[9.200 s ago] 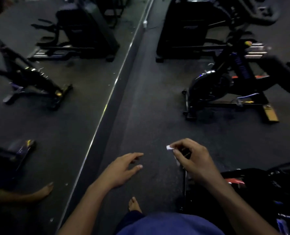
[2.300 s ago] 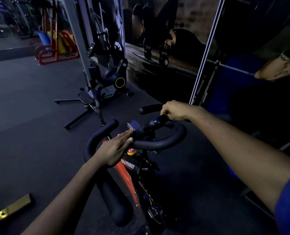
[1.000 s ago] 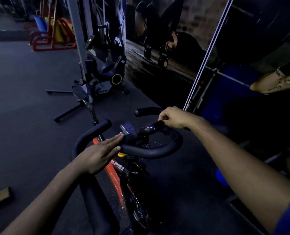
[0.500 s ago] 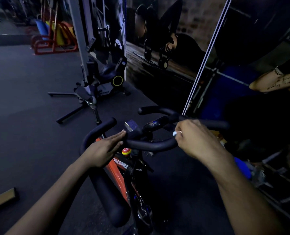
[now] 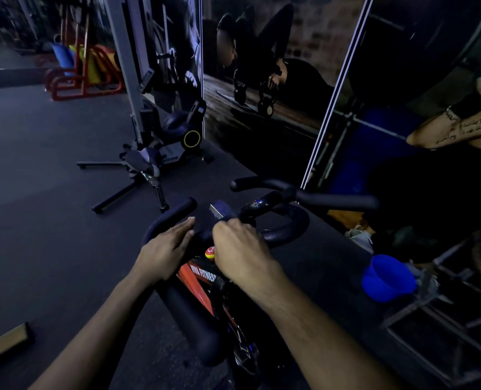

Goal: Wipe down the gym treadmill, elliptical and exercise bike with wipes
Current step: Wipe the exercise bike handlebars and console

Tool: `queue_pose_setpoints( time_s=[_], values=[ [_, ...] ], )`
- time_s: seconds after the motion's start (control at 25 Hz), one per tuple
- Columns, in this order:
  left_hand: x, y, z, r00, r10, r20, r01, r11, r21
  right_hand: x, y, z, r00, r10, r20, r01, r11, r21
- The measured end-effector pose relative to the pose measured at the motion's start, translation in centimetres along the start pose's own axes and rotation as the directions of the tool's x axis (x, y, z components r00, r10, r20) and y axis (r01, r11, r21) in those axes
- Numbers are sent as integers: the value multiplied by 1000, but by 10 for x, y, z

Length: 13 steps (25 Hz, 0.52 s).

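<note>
Both hands on the exercise bike (image 5: 205,294) handlebar, wiping near the middle.

My left hand (image 5: 164,253) lies flat, fingers straight, on the near left bar. My right hand (image 5: 237,250) is curled over the centre of the handlebar (image 5: 287,225); I cannot see the wipe under it, so I cannot tell whether I hold it. Pressing hard, I might knock the small console (image 5: 221,210) or miss the far grips. The blue bowl (image 5: 388,278) sits well apart.

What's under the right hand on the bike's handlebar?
The right hand covers the handlebar centre. A red-and-yellow knob peeks out beside it. Any wipe in its grip is hidden.
</note>
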<state>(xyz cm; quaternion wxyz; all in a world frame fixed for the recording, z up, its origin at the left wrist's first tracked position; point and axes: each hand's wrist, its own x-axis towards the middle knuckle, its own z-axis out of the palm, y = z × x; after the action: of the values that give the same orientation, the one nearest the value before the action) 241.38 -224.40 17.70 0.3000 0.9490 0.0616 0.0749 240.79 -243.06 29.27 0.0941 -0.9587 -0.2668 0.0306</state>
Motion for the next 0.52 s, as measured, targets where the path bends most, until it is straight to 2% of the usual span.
queue_pose_setpoints(
  time_s=[0.12, 0.36, 0.52],
  values=[
    [-1, 1, -2, 1000, 7, 9, -7, 1000, 12, -8, 13, -2, 998, 35, -49, -33, 999, 30],
    [0, -1, 0, 999, -18, 43, 17, 999, 39, -27, 87, -35, 932, 288, -220, -253, 951, 177],
    [1, 0, -1, 998, -7, 62, 5, 999, 36, -50, 119, -41, 904, 324, -278, -269, 938, 217]
  ],
)
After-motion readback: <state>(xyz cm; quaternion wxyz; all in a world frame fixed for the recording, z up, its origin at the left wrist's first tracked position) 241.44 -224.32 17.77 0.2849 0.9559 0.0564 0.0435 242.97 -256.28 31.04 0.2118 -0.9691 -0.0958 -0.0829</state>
